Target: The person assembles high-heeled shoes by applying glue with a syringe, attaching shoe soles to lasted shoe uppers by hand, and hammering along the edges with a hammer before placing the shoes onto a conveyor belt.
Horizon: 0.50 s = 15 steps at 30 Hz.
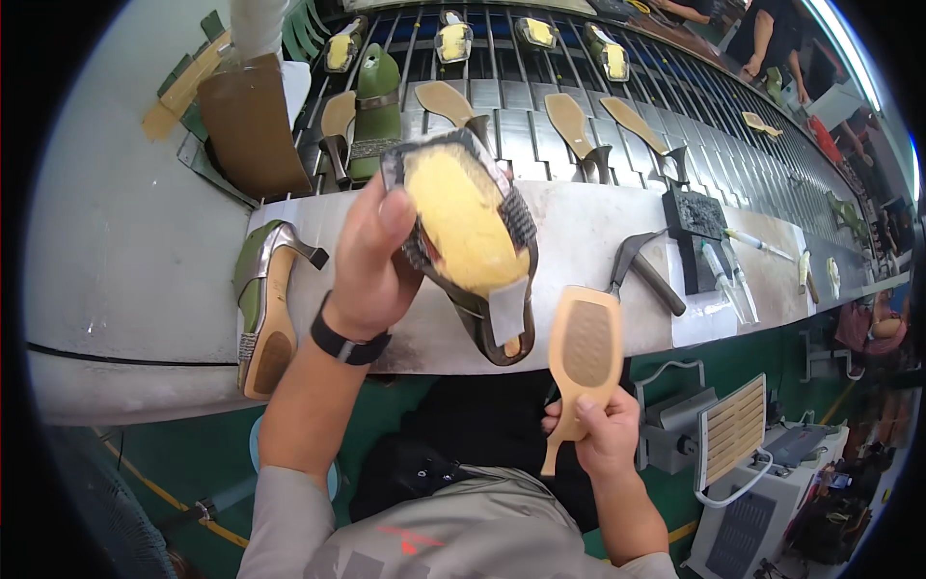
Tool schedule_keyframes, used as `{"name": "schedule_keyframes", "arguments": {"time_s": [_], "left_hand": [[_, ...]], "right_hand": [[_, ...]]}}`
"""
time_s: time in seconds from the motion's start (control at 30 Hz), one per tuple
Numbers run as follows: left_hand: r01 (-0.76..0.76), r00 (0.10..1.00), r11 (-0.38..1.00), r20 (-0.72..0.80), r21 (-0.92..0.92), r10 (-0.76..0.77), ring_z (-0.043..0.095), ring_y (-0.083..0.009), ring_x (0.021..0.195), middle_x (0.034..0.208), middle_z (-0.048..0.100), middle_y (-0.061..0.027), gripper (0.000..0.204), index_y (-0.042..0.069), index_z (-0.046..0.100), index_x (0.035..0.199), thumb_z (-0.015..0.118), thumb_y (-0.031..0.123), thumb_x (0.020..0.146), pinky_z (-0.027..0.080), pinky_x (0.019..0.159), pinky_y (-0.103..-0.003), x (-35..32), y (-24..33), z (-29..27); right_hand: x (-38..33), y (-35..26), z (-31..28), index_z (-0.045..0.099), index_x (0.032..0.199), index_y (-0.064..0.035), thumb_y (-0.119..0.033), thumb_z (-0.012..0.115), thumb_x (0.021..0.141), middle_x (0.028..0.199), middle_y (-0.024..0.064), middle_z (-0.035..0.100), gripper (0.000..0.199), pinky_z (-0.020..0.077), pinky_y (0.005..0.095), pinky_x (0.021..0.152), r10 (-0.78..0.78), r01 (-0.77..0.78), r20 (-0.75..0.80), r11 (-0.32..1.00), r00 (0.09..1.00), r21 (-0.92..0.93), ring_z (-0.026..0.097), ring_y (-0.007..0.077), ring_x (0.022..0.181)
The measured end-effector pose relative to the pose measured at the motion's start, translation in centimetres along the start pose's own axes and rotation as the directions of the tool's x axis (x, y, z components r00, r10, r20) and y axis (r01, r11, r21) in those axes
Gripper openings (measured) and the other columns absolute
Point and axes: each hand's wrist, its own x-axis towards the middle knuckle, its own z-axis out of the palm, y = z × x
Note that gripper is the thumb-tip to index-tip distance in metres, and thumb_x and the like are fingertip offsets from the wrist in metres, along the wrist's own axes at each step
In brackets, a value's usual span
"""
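My left hand is wrapped round a shoe upper on its last. Its yellow underside faces up, with dark, textured edges folded round it and a pale strip at the lower end. In my right hand, lower and to the right, is a tan shoe sole with a brownish oval patch, pinched near its narrow end. The sole and the upper are apart. Just beyond the sole, a hammer with a curved dark head rests on the bench. A green heeled shoe lies on its side at the left.
The pale workbench runs across in front of me. Beyond it, a rod conveyor carries several heeled soles and lasted uppers. A black block and slim tube-like tools lie at right. Other people's arms show far right.
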Motion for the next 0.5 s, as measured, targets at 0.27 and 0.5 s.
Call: {"name": "schedule_keyframes", "arguments": {"time_s": [0.27,0.5], "left_hand": [[0.16,0.964,0.953,0.165,0.257,-0.206,0.065,-0.0358,0.131,0.141,0.065,-0.029,0.055,-0.003,0.055,0.143,0.074,0.02,0.097,0.055,0.109,-0.047,-0.4,3.5,3.5],[0.199,0.972,0.975,0.105,0.098,-0.209,0.069,-0.0386,0.125,0.135,0.067,-0.03,0.061,0.0,0.053,0.144,0.077,0.026,0.095,0.056,0.107,-0.051,-2.6,3.9,1.7]], "right_hand": [[0.8,-5.6,6.6,0.075,0.095,0.011,-0.017,0.066,0.106,0.094,0.0226,0.079,0.031,0.0646,0.0374,0.065,-0.399,0.461,0.33,0.877,0.856,-0.135,0.077,0.0242,0.072],[3.8,-7.5,6.7,0.067,0.116,0.0097,-0.024,0.063,0.108,0.096,0.0186,0.076,0.034,0.0633,0.0361,0.067,-0.164,0.174,0.08,0.976,0.983,-0.134,0.075,0.022,0.071]]}}
